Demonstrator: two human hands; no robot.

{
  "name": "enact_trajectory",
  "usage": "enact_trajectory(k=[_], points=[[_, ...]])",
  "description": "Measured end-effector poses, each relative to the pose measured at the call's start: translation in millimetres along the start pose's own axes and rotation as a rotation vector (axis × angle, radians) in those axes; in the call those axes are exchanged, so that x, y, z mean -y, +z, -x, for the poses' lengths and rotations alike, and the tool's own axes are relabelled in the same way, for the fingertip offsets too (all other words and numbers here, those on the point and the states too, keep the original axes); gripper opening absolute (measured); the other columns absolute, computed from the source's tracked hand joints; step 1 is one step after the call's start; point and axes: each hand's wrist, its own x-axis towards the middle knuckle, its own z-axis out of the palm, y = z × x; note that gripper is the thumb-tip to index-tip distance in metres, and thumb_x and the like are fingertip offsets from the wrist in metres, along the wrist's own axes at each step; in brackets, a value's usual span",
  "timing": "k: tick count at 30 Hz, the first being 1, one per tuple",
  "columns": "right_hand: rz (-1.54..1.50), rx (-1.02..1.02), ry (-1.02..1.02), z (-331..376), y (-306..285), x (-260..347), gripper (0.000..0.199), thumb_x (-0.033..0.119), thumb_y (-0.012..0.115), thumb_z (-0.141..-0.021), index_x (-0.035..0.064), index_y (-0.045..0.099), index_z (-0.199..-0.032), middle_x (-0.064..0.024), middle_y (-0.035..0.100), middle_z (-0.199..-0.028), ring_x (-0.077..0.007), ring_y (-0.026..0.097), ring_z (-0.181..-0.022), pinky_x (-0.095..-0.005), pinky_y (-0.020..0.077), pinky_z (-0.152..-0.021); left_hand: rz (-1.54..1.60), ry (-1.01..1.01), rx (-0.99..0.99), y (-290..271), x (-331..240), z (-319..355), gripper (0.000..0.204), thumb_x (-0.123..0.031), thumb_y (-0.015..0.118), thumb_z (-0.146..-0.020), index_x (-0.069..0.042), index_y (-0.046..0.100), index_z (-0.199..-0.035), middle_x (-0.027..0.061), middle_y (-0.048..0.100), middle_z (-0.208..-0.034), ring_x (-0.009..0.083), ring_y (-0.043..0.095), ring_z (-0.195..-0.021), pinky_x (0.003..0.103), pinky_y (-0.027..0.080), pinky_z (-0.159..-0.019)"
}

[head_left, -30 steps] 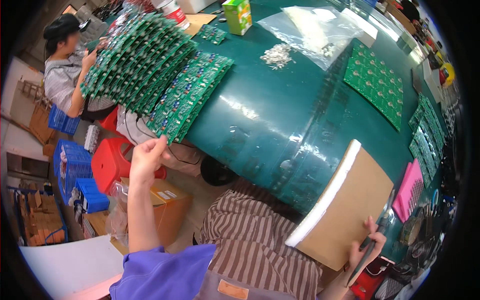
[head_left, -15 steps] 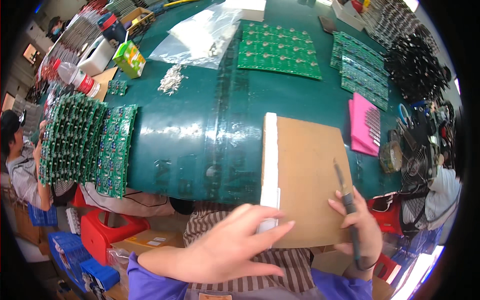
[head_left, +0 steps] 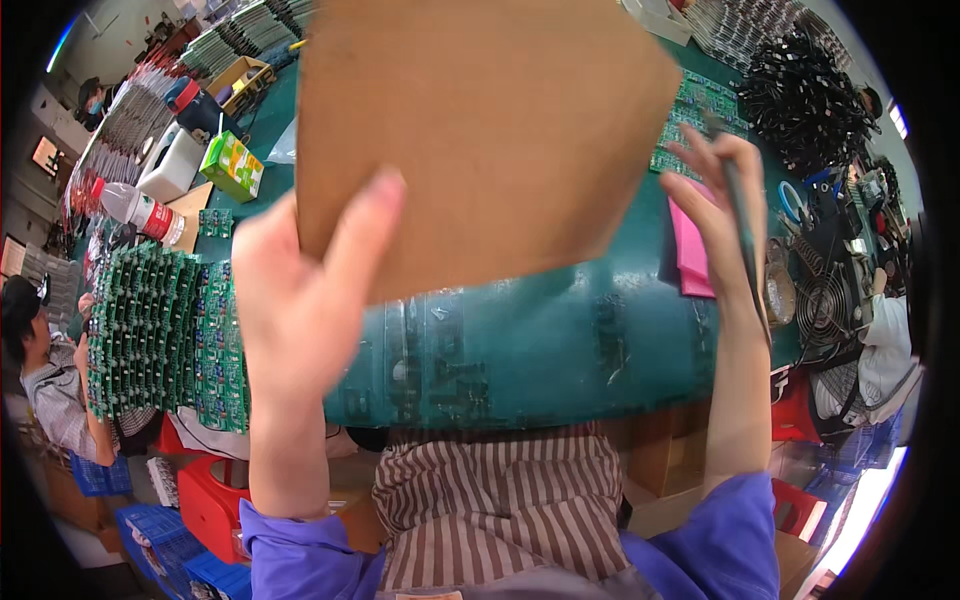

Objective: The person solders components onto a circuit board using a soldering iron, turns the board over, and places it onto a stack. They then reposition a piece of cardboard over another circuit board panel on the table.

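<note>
My left hand point(head_left: 310, 290) grips a flat brown board point(head_left: 480, 140) by its near left edge, thumb on top. The board is raised and tilted above the green-covered table point(head_left: 520, 360), hiding much of the table's far middle. To its right, my right hand point(head_left: 725, 190) holds a soldering iron point(head_left: 742, 215), its dark handle lying along the hand and a cord trailing down the wrist. The tip of the iron is blurred. My right fingers are partly spread and apart from the board.
At left stand rows of green circuit boards point(head_left: 140, 330), with a juice carton point(head_left: 232, 166) and a plastic bottle point(head_left: 140, 212) behind. Pink foam point(head_left: 690, 245), more circuit boards point(head_left: 700, 110) and a black heap of cables point(head_left: 805, 95) lie right. Another person point(head_left: 55, 370) sits far left.
The brown board has gone from lying on the table to raised, farther left, in my left hand. My right hand has moved up and away with the soldering iron.
</note>
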Motion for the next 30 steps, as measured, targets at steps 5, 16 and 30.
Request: enact_trajectory(k=[5, 16, 30], points=[[-0.257, 0.166, 0.009, -65, 28, -49, 0.046, 0.004, 0.073, -0.081, 0.0072, 0.038, -0.111, -0.015, 0.059, -0.117, -0.0168, 0.057, -0.109, -0.0307, 0.0477, -0.09, 0.432, -0.093, -0.051, 34, 63, -93, 0.042, -0.027, 0.069, -0.089, 0.006, 0.064, -0.115, 0.0115, 0.069, -0.105, 0.0138, 0.064, -0.095, 0.027, 0.049, -0.084], [0.385, 0.393, 0.005, -160, 17, -132, 0.049, 0.021, 0.078, -0.079, 0.013, 0.045, -0.114, -0.0039, 0.053, -0.099, -0.0138, 0.052, -0.09, -0.03, 0.046, -0.079, -0.048, -0.45, 0.228, 68, 172, -209, 0.061, -0.044, 0.08, -0.076, 0.008, 0.063, -0.102, 0.0147, 0.067, -0.09, 0.0203, 0.067, -0.075, 0.031, 0.051, -0.06], [0.538, 0.494, -0.113, -154, 18, -161, 0.046, 0.023, 0.077, -0.08, 0.0124, 0.043, -0.109, -0.0102, 0.056, -0.082, -0.0252, 0.055, -0.076, -0.0378, 0.0458, -0.07, -0.296, -0.39, 0.26, 73, 180, -215, 0.048, -0.036, 0.083, -0.071, 0.005, 0.073, -0.094, 0.0114, 0.071, -0.085, 0.015, 0.064, -0.075, 0.029, 0.048, -0.068]])
